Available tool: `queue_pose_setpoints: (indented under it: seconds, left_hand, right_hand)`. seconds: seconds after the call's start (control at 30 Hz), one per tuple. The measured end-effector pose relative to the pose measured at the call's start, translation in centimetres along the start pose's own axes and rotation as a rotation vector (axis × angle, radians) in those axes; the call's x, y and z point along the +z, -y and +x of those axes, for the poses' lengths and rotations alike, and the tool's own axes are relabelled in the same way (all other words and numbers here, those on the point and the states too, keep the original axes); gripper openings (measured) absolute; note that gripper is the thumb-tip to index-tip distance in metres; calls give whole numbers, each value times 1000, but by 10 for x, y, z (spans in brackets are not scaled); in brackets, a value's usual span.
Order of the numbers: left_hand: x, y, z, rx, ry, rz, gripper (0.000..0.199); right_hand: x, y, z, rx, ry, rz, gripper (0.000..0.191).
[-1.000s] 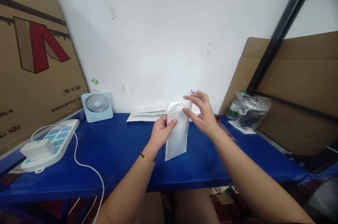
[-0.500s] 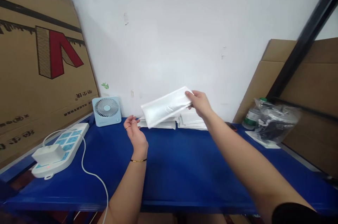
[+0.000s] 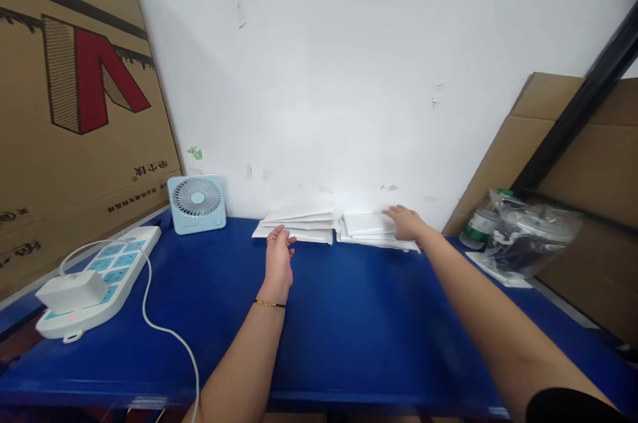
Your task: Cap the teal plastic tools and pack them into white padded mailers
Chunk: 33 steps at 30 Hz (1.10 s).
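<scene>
Two stacks of flat white plastic packets lie side by side at the back of the blue table, against the wall. On the right packet stack (image 3: 366, 229), my right hand (image 3: 406, 223) rests at its right end, fingers stretched over the top packet and not gripping it. My left hand (image 3: 280, 247) is just in front of the left packet stack (image 3: 304, 223). Its fingers are loosely bent and somewhat apart, with nothing visible in them; whether it touches the packets I cannot tell.
A light blue fan (image 3: 197, 203) stands left of the stacks. Nearer me on the left lies a white power strip (image 3: 124, 277) with a charger and a cable (image 3: 169, 328). A bottle (image 3: 481, 227) and a clear plastic bag (image 3: 528, 230) sit right. Cardboard boxes flank the table (image 3: 349, 336).
My right hand has lowered the white packet to the right stack and let go of it. My left hand has moved right, in front of the left stack. The view has shifted slightly.
</scene>
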<state>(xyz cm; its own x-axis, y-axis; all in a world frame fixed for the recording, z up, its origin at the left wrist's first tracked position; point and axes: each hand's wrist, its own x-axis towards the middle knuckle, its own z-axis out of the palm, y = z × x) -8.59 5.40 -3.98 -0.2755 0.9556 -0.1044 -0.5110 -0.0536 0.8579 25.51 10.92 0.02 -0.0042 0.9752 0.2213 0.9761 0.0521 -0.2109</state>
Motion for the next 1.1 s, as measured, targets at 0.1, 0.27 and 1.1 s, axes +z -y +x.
queue_pose_setpoints:
  seconds: [0.1,0.27,1.1]
  left_hand:
    - [5,3,-5,7,54,74,36]
    - [12,22,-33,-81,336,231,34]
    - [74,-3,-85,264,379,-178,61]
  right_hand:
    - [-2,-33,-15,-69,87,-381,52]
    - [-18,-31,-32,-15,-44,-426,35]
    - [66,25,-167,-261,184,429,111]
